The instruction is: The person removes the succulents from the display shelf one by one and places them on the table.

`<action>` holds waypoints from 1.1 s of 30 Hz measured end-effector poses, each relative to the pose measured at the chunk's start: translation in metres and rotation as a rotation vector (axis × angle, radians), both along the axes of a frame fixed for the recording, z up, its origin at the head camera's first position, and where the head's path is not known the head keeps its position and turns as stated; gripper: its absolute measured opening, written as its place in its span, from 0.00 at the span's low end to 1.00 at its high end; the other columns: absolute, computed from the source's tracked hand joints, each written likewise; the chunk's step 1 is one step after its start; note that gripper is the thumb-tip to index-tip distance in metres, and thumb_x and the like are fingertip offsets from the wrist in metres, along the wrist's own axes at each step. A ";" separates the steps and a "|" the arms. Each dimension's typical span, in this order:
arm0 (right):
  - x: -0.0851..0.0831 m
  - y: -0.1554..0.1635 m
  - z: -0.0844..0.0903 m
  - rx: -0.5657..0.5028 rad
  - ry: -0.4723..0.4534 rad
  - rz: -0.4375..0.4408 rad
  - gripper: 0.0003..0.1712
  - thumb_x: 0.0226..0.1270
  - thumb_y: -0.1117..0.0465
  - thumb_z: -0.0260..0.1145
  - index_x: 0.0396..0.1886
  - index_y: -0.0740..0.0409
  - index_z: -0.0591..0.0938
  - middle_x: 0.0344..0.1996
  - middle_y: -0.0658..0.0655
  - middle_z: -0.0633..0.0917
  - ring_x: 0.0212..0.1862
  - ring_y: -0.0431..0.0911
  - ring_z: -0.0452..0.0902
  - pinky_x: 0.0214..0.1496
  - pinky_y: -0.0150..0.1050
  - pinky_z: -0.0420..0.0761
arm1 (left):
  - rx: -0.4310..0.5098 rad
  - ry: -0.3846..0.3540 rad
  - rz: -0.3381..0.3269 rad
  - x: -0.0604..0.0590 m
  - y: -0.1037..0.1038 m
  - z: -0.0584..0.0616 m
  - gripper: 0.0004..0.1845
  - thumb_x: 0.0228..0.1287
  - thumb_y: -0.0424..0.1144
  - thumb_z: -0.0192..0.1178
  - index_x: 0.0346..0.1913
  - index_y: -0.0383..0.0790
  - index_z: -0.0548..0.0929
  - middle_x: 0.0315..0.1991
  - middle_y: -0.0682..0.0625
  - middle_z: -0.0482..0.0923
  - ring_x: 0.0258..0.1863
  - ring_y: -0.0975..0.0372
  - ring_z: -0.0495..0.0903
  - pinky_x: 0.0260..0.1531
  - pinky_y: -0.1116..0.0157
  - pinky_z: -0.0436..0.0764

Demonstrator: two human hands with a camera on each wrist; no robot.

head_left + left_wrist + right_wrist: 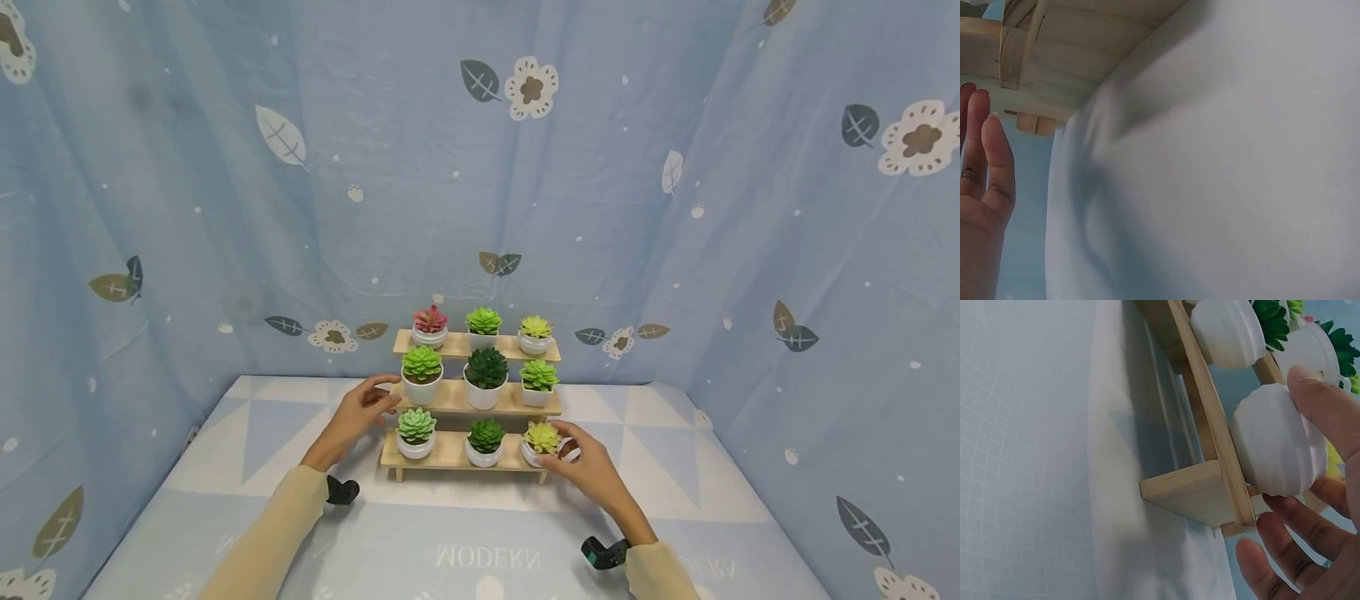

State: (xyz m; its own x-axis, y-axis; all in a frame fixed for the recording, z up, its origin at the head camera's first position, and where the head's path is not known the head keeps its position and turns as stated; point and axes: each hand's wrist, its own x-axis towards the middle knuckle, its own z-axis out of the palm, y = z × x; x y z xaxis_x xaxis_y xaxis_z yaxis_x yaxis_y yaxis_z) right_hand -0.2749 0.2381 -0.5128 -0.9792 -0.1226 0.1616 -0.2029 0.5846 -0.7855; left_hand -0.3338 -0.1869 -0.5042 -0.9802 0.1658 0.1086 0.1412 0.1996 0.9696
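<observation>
A three-tier wooden stand holds nine small succulents in white pots. My right hand grips the white pot of the yellow-green succulent at the right end of the bottom shelf. In the right wrist view the thumb lies on that pot and the fingers curl beneath it, past the shelf edge. My left hand is at the left end of the middle shelf, next to a light green succulent. In the left wrist view its fingers are straight beside the stand's underside.
The stand sits toward the back of a table covered in a pale blue and white cloth. Blue curtains with leaf and flower prints close in the back and both sides. Black wrist cameras sit on both forearms.
</observation>
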 end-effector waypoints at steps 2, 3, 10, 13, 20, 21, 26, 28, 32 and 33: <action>0.000 -0.001 0.001 0.006 -0.009 0.000 0.43 0.55 0.44 0.82 0.70 0.50 0.78 0.52 0.54 0.82 0.40 0.44 0.77 0.35 0.40 0.77 | -0.001 0.004 0.008 -0.003 -0.002 -0.006 0.28 0.72 0.54 0.65 0.70 0.53 0.74 0.54 0.41 0.80 0.49 0.47 0.82 0.49 0.45 0.79; -0.001 -0.001 0.001 0.009 -0.012 0.002 0.44 0.55 0.44 0.82 0.70 0.51 0.77 0.51 0.54 0.82 0.40 0.44 0.77 0.35 0.40 0.76 | -0.002 0.003 0.011 -0.003 -0.002 -0.007 0.28 0.71 0.55 0.65 0.70 0.54 0.74 0.54 0.42 0.80 0.49 0.48 0.82 0.48 0.45 0.79; -0.002 -0.001 0.002 0.032 -0.020 0.015 0.46 0.55 0.45 0.83 0.71 0.55 0.77 0.41 0.50 0.82 0.41 0.47 0.77 0.35 0.41 0.75 | 0.018 0.003 0.016 -0.005 -0.002 -0.007 0.28 0.71 0.55 0.66 0.69 0.53 0.75 0.53 0.41 0.81 0.52 0.43 0.82 0.50 0.44 0.78; -0.002 -0.002 0.002 0.030 -0.023 0.019 0.46 0.55 0.44 0.83 0.71 0.55 0.77 0.40 0.50 0.82 0.41 0.48 0.77 0.36 0.41 0.75 | 0.034 -0.009 0.012 -0.005 -0.001 -0.006 0.29 0.71 0.53 0.67 0.69 0.50 0.74 0.53 0.41 0.80 0.53 0.41 0.81 0.51 0.43 0.78; -0.001 -0.002 0.001 -0.010 -0.054 0.003 0.46 0.54 0.42 0.83 0.71 0.51 0.76 0.47 0.52 0.81 0.41 0.47 0.77 0.36 0.42 0.76 | 0.079 -0.023 0.004 -0.006 0.001 -0.007 0.29 0.72 0.48 0.67 0.71 0.46 0.72 0.53 0.40 0.78 0.54 0.39 0.80 0.52 0.40 0.77; -0.001 -0.003 0.001 -0.022 -0.061 0.000 0.46 0.53 0.42 0.83 0.71 0.50 0.76 0.49 0.52 0.81 0.42 0.47 0.77 0.36 0.42 0.76 | 0.080 -0.023 0.002 -0.006 0.001 -0.008 0.29 0.72 0.48 0.66 0.71 0.46 0.72 0.54 0.40 0.78 0.54 0.39 0.80 0.52 0.41 0.77; 0.000 -0.002 0.001 -0.042 -0.075 -0.001 0.46 0.55 0.43 0.82 0.71 0.52 0.76 0.53 0.54 0.80 0.42 0.46 0.76 0.38 0.43 0.76 | 0.057 -0.032 0.003 -0.005 0.000 -0.009 0.30 0.71 0.53 0.67 0.70 0.49 0.73 0.53 0.40 0.79 0.53 0.42 0.80 0.52 0.43 0.78; 0.002 -0.002 0.002 -0.040 -0.074 -0.003 0.46 0.55 0.43 0.82 0.71 0.53 0.76 0.50 0.54 0.80 0.42 0.46 0.76 0.38 0.43 0.75 | 0.048 -0.030 0.000 -0.005 0.000 -0.008 0.30 0.71 0.54 0.66 0.70 0.49 0.73 0.53 0.40 0.79 0.53 0.43 0.81 0.51 0.44 0.78; 0.004 0.001 0.003 -0.042 -0.081 -0.017 0.45 0.55 0.43 0.82 0.71 0.50 0.76 0.46 0.53 0.80 0.42 0.47 0.75 0.39 0.43 0.75 | 0.039 -0.023 0.001 -0.005 -0.001 -0.010 0.29 0.71 0.54 0.66 0.70 0.50 0.73 0.52 0.41 0.80 0.52 0.44 0.81 0.50 0.46 0.79; 0.005 0.001 0.004 -0.043 -0.084 -0.021 0.45 0.55 0.42 0.82 0.71 0.50 0.76 0.46 0.53 0.80 0.43 0.47 0.75 0.39 0.43 0.75 | 0.041 -0.023 0.003 -0.006 -0.001 -0.010 0.29 0.71 0.54 0.66 0.70 0.51 0.73 0.52 0.42 0.80 0.52 0.45 0.81 0.49 0.46 0.79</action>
State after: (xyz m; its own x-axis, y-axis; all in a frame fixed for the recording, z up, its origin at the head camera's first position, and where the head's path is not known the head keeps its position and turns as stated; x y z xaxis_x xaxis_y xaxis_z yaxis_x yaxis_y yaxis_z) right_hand -0.2700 0.2395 -0.5091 -0.9918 -0.0965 0.0833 -0.1230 0.5531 -0.8240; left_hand -0.3394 -0.1878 -0.5141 -0.9830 0.1586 0.0924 0.1179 0.1601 0.9800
